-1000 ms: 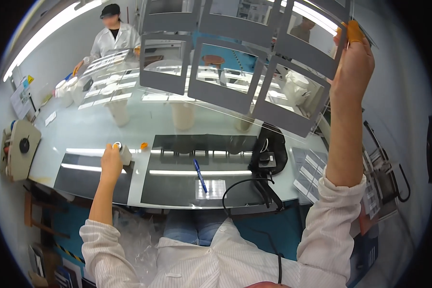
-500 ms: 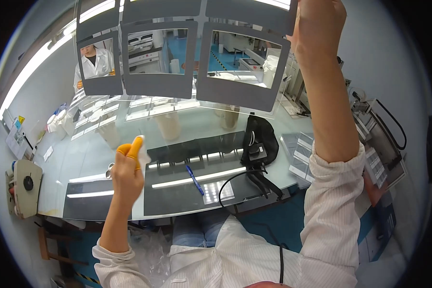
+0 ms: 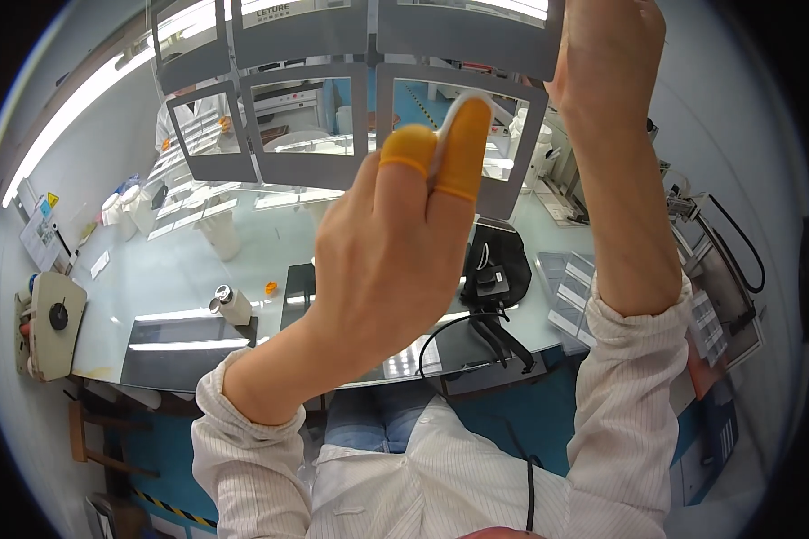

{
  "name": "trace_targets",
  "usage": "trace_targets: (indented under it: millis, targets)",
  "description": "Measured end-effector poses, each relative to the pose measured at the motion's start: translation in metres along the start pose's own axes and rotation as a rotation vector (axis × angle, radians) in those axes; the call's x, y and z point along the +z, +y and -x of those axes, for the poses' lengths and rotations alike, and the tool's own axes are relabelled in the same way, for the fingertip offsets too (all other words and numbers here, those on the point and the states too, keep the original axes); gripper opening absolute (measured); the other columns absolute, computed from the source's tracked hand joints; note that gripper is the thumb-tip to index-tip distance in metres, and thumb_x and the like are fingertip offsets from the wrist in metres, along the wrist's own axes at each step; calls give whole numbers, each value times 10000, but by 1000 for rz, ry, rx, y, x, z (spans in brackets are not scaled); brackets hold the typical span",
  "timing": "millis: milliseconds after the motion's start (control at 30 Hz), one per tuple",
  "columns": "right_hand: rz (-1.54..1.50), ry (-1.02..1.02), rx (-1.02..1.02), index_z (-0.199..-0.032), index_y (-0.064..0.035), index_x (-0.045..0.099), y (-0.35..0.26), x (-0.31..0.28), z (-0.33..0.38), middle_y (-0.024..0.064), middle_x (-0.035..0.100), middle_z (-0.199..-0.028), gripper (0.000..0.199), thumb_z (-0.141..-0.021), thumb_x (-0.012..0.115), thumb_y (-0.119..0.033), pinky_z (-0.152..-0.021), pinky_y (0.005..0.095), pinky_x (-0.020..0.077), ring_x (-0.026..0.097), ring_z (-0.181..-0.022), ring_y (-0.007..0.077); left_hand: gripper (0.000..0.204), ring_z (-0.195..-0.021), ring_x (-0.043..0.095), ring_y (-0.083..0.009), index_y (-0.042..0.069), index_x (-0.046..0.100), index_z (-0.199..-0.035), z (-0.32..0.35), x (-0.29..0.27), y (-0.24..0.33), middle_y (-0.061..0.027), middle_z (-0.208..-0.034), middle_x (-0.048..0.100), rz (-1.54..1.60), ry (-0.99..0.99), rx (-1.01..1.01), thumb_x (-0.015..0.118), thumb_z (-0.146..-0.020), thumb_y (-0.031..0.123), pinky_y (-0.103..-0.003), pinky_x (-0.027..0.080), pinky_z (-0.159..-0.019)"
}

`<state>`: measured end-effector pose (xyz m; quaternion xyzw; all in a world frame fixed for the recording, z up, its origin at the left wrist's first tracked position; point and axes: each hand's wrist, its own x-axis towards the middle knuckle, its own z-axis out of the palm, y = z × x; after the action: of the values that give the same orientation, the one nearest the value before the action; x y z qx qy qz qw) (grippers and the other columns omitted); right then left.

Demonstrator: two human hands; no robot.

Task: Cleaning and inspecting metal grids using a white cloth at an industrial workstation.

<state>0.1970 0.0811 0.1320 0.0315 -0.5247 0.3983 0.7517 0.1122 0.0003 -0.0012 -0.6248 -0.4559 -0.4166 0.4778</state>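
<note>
A clear sheet with rows of grey window-like frames (image 3: 306, 169) is held up in front of me. My right hand (image 3: 611, 72) grips its right edge near the top, and its fingertips are partly hidden. In front of the lower right frame is my left hand (image 3: 386, 242), with orange finger cots (image 3: 463, 148) on two fingers. Those fingers pinch a thin white wipe (image 3: 442, 130), of which only a sliver shows. Whether the wipe touches the sheet I cannot tell.
On the glass table stand a white bottle with a metal top (image 3: 235, 307) and a white cup (image 3: 220, 235). A dark panel (image 3: 184, 357) lies at front left. Right of centre sit a black pouch (image 3: 503, 256) and cable. Across the table is a person in a white coat (image 3: 164, 121).
My left hand has risen to the right, from over the table to the front of the sheet, with the wipe in it. The sheet has shifted slightly down and right. The bottle shows now.
</note>
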Motion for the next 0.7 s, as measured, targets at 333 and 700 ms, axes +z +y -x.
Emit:
trace_targets:
  millis: [333,700]
  targets:
    - [-96,13,64,-901,-41,566,-3,-13,-3,13,558,-757,124,-910,490,-139,-600,198,436,519,-649,80,340,-585,470,-167,-47,626,-950,42,-2,16,-98,-785,474,21,-21,82,657,-621,31,-242,380,-393]
    - [-117,-36,2,-882,-47,570,-2,-13,4,-4,539,-746,128,-911,496,-148,-630,174,417,500,-683,64,322,-548,461,-155,-47,631,-971,3,-3,8,-96,-766,477,-58,71,68,636,-653,5,-224,368,-373]
